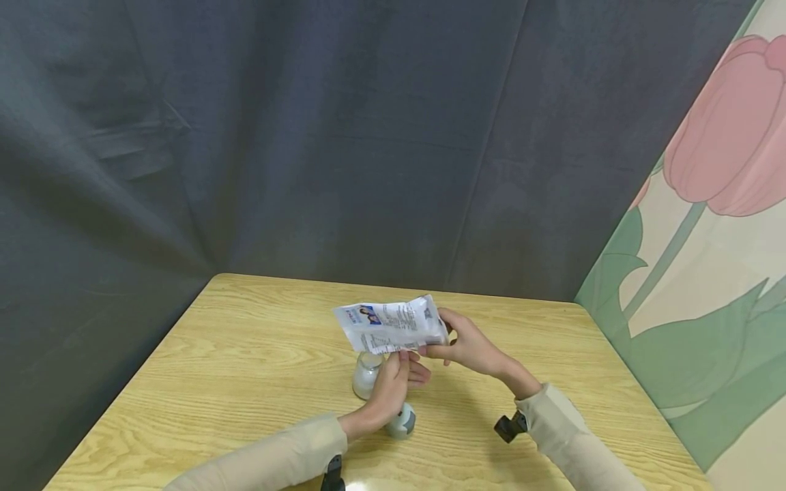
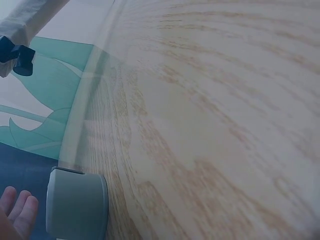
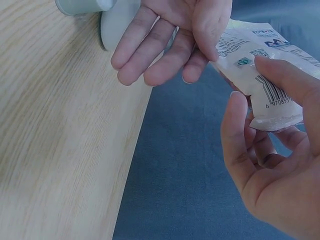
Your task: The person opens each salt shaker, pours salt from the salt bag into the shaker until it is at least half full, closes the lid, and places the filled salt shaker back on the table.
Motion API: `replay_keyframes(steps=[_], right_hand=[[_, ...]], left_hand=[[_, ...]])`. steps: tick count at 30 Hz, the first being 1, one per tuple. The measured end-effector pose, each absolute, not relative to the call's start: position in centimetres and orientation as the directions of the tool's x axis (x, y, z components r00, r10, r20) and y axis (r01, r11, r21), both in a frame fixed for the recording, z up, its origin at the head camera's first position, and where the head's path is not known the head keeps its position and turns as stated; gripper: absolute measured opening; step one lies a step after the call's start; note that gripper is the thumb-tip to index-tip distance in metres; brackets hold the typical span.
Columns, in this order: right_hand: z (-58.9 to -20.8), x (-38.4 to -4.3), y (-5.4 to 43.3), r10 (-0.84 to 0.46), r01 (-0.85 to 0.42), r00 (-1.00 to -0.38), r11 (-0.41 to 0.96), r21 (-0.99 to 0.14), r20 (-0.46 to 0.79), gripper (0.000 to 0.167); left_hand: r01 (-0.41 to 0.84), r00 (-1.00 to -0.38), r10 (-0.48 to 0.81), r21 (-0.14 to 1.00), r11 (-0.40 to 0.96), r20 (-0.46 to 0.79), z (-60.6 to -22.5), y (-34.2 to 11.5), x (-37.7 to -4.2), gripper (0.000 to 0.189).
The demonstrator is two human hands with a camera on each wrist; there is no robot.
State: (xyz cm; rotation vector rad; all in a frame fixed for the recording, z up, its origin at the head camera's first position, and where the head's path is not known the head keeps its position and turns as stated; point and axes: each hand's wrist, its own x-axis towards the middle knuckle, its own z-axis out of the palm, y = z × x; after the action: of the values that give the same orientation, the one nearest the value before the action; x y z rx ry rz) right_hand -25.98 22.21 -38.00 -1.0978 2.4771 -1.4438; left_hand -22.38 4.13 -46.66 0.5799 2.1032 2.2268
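A white printed plastic packet (image 1: 393, 326) with a barcode is held up over the table. My right hand (image 1: 469, 346) grips its right end; in the right wrist view the right thumb lies across the front near the barcode, with fingers curled behind. Below the packet, my left hand (image 1: 388, 387) has its thumb at the lower edge and its other fingers extended. A pale jar (image 1: 366, 376) stands just left of the left hand, partly covered by it. A small grey-green rounded container (image 1: 402, 423) sits beneath the left wrist, and appears large in the left wrist view.
The wood-grain table (image 1: 245, 368) reaches back to a dark curtain (image 1: 344, 150). On the right rises a wall panel (image 1: 706, 286) painted with a pink tulip and green leaves. Each wrist wears a black camera mount.
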Motion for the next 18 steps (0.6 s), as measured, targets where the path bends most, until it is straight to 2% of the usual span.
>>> replay_keyframes(steps=[8,18], right_hand=[[-38.1,-25.9,22.2,-0.601,-0.537,-0.749,0.304,-0.787,0.279,0.052],[-38.0,-25.8,22.2,-0.592,-0.527,-0.757,0.304,-0.793,0.276,0.051]], left_hand=[[0.22,-0.936,0.262,0.972,-0.083,0.234,-46.6,4.2,-22.1,0.036],[0.229,-0.936,0.253,0.969,-0.092,0.246,-44.1,4.0,-20.6,0.035]])
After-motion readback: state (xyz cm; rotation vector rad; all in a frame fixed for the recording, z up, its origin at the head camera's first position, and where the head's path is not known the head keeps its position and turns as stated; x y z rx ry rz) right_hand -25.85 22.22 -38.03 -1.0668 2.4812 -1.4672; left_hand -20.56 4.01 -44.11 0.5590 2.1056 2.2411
